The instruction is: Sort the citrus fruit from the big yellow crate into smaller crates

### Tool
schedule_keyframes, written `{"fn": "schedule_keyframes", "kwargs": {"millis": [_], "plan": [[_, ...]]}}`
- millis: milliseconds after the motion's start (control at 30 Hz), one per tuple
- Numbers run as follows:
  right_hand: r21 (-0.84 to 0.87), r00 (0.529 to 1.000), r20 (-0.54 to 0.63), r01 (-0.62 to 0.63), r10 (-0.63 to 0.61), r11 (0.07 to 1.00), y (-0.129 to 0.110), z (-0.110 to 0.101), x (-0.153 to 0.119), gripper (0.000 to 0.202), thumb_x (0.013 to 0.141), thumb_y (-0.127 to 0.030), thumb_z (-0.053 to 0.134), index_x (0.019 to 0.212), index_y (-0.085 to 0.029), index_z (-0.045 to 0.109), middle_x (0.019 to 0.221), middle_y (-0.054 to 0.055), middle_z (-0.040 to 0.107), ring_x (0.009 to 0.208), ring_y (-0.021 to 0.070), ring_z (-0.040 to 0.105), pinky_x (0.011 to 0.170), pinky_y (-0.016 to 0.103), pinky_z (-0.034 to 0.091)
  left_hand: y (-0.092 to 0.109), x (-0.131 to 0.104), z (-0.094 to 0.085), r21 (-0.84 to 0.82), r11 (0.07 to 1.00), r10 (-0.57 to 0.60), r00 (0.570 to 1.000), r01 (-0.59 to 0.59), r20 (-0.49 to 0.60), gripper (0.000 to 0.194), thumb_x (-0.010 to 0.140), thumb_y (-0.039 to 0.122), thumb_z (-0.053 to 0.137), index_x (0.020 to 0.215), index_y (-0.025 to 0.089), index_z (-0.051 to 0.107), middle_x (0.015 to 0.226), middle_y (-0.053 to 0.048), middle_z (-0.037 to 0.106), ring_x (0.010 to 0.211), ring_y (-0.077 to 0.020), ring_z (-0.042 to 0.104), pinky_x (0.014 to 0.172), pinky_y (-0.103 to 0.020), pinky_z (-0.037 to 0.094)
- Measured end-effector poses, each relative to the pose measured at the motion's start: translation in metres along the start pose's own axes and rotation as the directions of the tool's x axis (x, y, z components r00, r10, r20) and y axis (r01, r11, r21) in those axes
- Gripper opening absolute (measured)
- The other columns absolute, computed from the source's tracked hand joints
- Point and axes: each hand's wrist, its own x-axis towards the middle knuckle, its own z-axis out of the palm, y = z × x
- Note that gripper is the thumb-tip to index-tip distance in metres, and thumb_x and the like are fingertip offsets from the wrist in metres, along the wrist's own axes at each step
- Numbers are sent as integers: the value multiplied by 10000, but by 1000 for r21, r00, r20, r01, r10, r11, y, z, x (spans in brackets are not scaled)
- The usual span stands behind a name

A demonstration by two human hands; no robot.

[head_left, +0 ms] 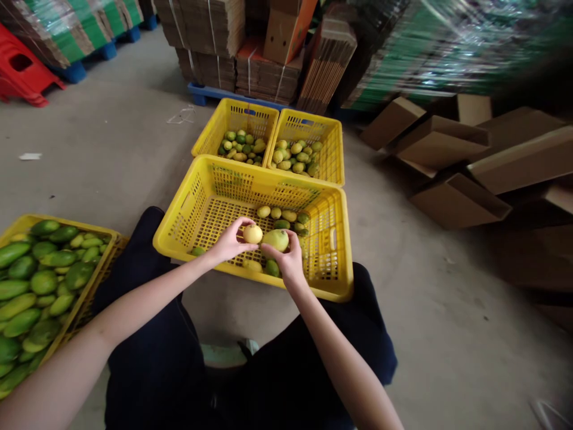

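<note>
My left hand (230, 243) grips a small, pale yellow lemon (253, 233) between thumb and fingers. Right beside it, my right hand (290, 257) is closed around a larger yellow-green lemon (275, 240). Both fruits are held close together above the near side of a large yellow plastic crate (179, 224), which stands between my knees. Inside that crate, yellow and green lemons (289, 215) lie mostly toward the right, with a green lemon (272, 268) below my right hand. My wrists partly cover the near wall.
Two smaller yellow crates (233, 106) (333, 128) with fruit stand behind. At my left is a crate (110, 233) heaped with green fruit. Open cardboard boxes (441, 140) lie to the right. Stacked flat cardboard (206, 30) sits on a blue pallet (201, 92); a red stool (22, 68) is far left.
</note>
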Motion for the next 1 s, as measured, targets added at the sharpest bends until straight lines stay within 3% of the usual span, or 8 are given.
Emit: {"fn": "schedule_keyframes", "kwargs": {"millis": [133, 267, 533, 733, 900, 1000], "plan": [[-327, 928, 70, 368, -366, 870, 2, -1, 0, 479, 557, -222, 813, 977, -244, 585, 1036, 39, 590, 997, 251, 576, 925, 421, 496, 1, -1, -1, 65, 995, 77, 996, -79, 34, 470, 564, 43, 847, 956, 199, 640, 1092, -67, 639, 975, -216, 604, 812, -310, 489], [-425, 868, 135, 486, -477, 764, 6, -1, 2, 419, 622, -231, 738, 1008, -235, 576, 1062, 75, 561, 1024, 275, 556, 944, 460, 486, 3, -2, -2, 141, 978, 146, 987, -154, 65, 434, 593, 27, 808, 959, 208, 657, 1097, -68, 658, 1021, -228, 603, 802, -300, 479], [-458, 854, 166, 509, -493, 729, 10, -2, 1, 406, 663, -248, 725, 1042, -267, 579, 1099, 73, 567, 1055, 285, 561, 976, 476, 478, 4, -2, -1, 123, 982, 135, 989, -142, 62, 427, 576, -9, 783, 930, 211, 692, 1053, -61, 665, 1010, -235, 598, 787, -296, 477], [-402, 883, 138, 463, -448, 790, 7, -1, 0, 427, 635, -243, 759, 1035, -274, 611, 1091, 65, 608, 1058, 283, 578, 978, 464, 481, 4, -1, -4, 89, 986, 136, 990, -139, 36, 471, 568, -36, 761, 959, 226, 749, 1076, -68, 592, 1083, -258, 562, 871, -351, 509], [-310, 929, 94, 368, -357, 877, 6, -1, -3, 495, 615, -216, 779, 1075, -269, 604, 1097, 42, 665, 1010, 247, 623, 926, 406, 497, 3, 3, -9, -17, 1000, -3, 997, 5, 76, 634, 597, -5, 760, 1178, 247, 726, 1148, -67, 611, 1056, -241, 602, 978, -402, 489], [-311, 942, 98, 334, -320, 890, 4, -2, -5, 495, 617, -203, 783, 1068, -277, 595, 1088, 23, 676, 975, 227, 641, 890, 373, 506, 5, 4, -10, -90, 988, -115, 990, 123, 87, 627, 639, 36, 768, 1230, 232, 700, 1258, -85, 644, 1102, -251, 619, 1029, -400, 458]]}}
